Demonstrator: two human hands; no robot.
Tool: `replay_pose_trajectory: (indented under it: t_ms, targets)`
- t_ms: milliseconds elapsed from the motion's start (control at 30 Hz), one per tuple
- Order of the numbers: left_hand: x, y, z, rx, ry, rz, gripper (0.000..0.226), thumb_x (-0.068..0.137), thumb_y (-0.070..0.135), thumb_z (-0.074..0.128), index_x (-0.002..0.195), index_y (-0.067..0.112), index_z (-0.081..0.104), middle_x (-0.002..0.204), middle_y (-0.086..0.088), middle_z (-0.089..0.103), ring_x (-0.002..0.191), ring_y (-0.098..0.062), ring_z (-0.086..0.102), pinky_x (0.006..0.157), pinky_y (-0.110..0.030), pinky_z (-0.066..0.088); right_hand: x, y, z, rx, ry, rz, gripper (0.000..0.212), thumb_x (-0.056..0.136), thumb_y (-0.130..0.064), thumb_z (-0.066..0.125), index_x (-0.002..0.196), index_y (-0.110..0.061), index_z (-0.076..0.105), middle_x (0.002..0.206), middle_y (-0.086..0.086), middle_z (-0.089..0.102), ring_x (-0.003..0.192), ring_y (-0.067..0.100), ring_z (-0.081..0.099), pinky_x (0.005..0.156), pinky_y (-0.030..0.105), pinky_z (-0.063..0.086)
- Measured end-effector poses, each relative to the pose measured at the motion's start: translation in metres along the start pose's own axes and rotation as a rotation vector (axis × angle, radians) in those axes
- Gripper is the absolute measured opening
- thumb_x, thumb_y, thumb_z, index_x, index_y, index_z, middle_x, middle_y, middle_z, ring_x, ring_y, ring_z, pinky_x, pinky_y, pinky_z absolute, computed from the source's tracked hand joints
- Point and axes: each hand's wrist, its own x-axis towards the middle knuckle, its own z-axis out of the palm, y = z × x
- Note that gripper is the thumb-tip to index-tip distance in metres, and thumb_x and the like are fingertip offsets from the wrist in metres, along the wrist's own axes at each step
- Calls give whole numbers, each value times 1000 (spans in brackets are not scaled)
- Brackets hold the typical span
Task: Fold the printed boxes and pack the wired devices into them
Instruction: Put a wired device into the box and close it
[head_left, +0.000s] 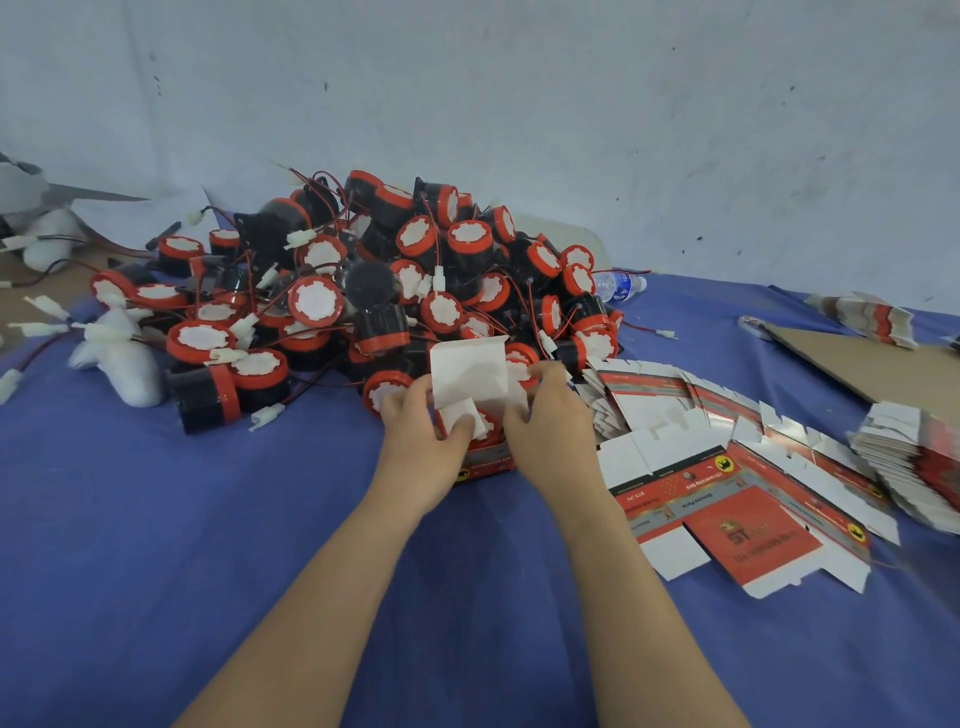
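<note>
A red printed box (485, 462) stands on the blue cloth in front of me, its white top flap (467, 369) raised. A red-and-white device shows inside it. My left hand (423, 423) pinches a small white side flap of the box. My right hand (543, 415) grips the box's right side and flaps. Behind the box lies a big heap of black and red wired devices (363, 280) with white connectors.
Flat unfolded printed boxes (727, 493) fan out to the right, with a stack (914, 457) at the right edge. A cardboard sheet (857, 364) and a water bottle (621, 286) lie further back. White foam wrapping (124, 358) is at left. A wall rises behind.
</note>
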Motion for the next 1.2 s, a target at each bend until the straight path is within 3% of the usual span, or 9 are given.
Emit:
replay_pose_trajectory:
  t_ms: [200, 367, 467, 567, 700, 833, 967, 1133, 1200]
  targets:
    - [1, -3, 0, -68, -3, 8, 45, 91, 10, 60, 129, 23, 40, 127, 5, 37, 111, -23, 53, 93, -37, 50, -5, 13, 1, 191, -123, 36, 19, 89, -10, 57, 102, -23, 57, 111, 7, 57, 88, 15, 52, 62, 19, 36]
    - [-5, -3, 6, 47, 151, 171, 44, 87, 9, 65, 121, 16, 39, 120, 5, 42, 101, -9, 46, 70, -10, 36, -5, 13, 4, 271, -110, 63, 23, 85, -4, 55, 93, -25, 55, 111, 6, 57, 89, 16, 52, 61, 18, 37]
    - [-8, -6, 10, 106, 220, 225, 47, 86, 9, 66, 122, 12, 37, 117, 5, 33, 95, -7, 40, 68, -9, 33, -5, 17, 0, 305, -194, 58, 21, 86, -4, 55, 93, -24, 58, 103, 7, 56, 74, 15, 53, 56, 16, 39]
    - [-3, -7, 8, -21, 170, 127, 52, 86, 5, 64, 128, 14, 34, 118, 4, 42, 97, -12, 46, 66, -14, 37, -7, 20, -11, 336, -367, 74, 19, 85, -7, 59, 91, -25, 61, 84, -2, 57, 58, 1, 51, 49, 7, 37]
    - [4, -9, 0, -130, 31, 38, 55, 90, 6, 59, 135, 28, 37, 117, 8, 47, 97, -11, 54, 72, -22, 46, -7, 25, -19, 511, -492, 102, 16, 92, -19, 56, 92, -27, 70, 87, -8, 69, 72, 6, 58, 65, 18, 46]
    - [9, -12, -11, -218, -80, 37, 38, 92, 2, 54, 102, 39, 53, 108, 12, 54, 86, -4, 57, 67, -19, 51, -7, 24, -8, 392, -338, 71, 6, 93, -22, 59, 99, -24, 59, 91, -9, 62, 71, 5, 56, 58, 9, 43]
    - [8, -11, -17, -331, -126, 1, 40, 98, 2, 38, 81, 28, 63, 106, -2, 56, 98, -21, 61, 84, -42, 54, -9, 23, -2, 394, -163, 34, 39, 90, -22, 65, 122, -21, 43, 109, -7, 59, 95, 12, 59, 77, 19, 48]
    - [4, -11, -19, -49, -213, 185, 9, 94, 32, 56, 98, 35, 63, 116, 9, 50, 103, 2, 50, 76, -5, 44, -7, 30, -12, 300, -366, -51, 52, 94, -17, 55, 141, -31, 41, 123, -10, 54, 96, 3, 55, 74, 2, 41]
    - [5, -16, -19, 139, -239, 275, 21, 92, 30, 61, 112, 35, 59, 122, 9, 40, 107, -1, 42, 78, -4, 41, -7, 32, -15, 343, -495, -15, 56, 93, -22, 58, 145, -32, 36, 127, -12, 49, 99, -5, 53, 75, 1, 42]
